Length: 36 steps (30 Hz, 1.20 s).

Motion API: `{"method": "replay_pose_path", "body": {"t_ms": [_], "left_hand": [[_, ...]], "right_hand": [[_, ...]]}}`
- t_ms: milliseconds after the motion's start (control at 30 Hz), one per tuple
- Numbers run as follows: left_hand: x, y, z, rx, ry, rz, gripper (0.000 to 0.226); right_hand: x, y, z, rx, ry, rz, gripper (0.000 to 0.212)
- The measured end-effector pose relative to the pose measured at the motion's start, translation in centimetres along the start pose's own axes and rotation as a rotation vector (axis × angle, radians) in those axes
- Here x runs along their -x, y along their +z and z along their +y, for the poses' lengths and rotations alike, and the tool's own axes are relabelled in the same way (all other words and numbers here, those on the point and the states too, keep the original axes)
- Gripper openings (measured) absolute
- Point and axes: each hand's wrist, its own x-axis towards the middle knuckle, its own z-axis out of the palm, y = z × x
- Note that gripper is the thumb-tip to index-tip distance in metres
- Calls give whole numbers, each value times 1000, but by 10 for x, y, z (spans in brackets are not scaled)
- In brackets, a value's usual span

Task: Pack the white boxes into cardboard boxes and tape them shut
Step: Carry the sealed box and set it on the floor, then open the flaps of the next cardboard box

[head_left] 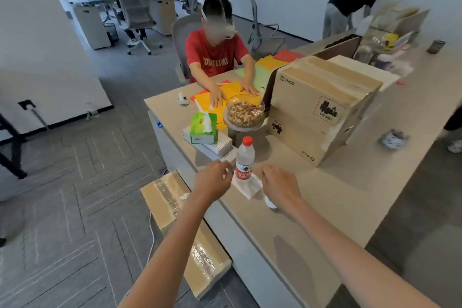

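My left hand (212,180) hovers at the table's near edge, fingers half curled and apart, holding nothing. My right hand (280,187) is over the table, seen from the back with its fingers hidden; a small white rounded object (270,204) shows beneath its wrist. Between the hands a water bottle (245,157) with a red cap stands on a flat white piece (247,189). Flat white boxes (217,146) are stacked just beyond my left hand. Two taped cardboard boxes (320,107) are stacked on the table. Two more taped cardboard boxes (162,197) (205,265) lie on the floor.
A green tissue pack (202,129) sits on the white boxes, beside a glass bowl of snacks (245,111). A person in a red shirt (215,55) sits at the far side with coloured paper (225,97). Another person (350,7) bends at the back right.
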Motion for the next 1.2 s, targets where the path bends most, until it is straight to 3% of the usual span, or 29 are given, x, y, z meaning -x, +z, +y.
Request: {"method": "replay_pose_path", "body": {"t_ms": [333,633,867,1200], "left_hand": [[-75,69,179,17,167,-71,25],[-117,118,317,-22,100,78,23],[-162,104,357,-79,-47,333,24],[-258,66,351,-129,-223,575,37]], "right_hand": [[2,-59,186,-43,112,152,16],[-3,-106,356,-10,4,146,13],[-61,-125,398,-21,-57,157,14],[-205,-166,399,-21,-282,365,16]]}}
